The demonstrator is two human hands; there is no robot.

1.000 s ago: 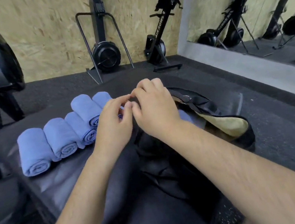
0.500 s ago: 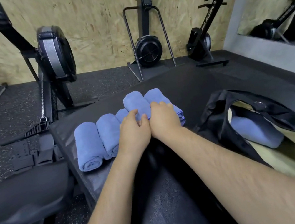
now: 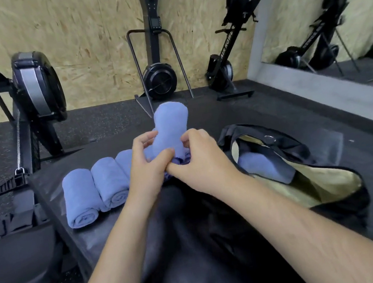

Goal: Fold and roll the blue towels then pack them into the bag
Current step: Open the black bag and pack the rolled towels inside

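Up comes one rolled towel (image 3: 170, 125) from the row (image 3: 108, 186), now standing on end with the left hand (image 3: 148, 172) and right hand (image 3: 202, 163) both curled round its lower half: packing's under way, I'd say, and next it wants carrying right into the open bag (image 3: 330, 181) beside the roll (image 3: 264, 168) already inside.

This is a gym. Rowing machines fill the top of the frame: one at the left (image 3: 35, 87) and two stored upright (image 3: 160, 81) (image 3: 228, 57) against a chipboard wall (image 3: 88, 34). There is a speckled rubber floor (image 3: 103, 123) and, upper right, a wall mirror (image 3: 330, 6).
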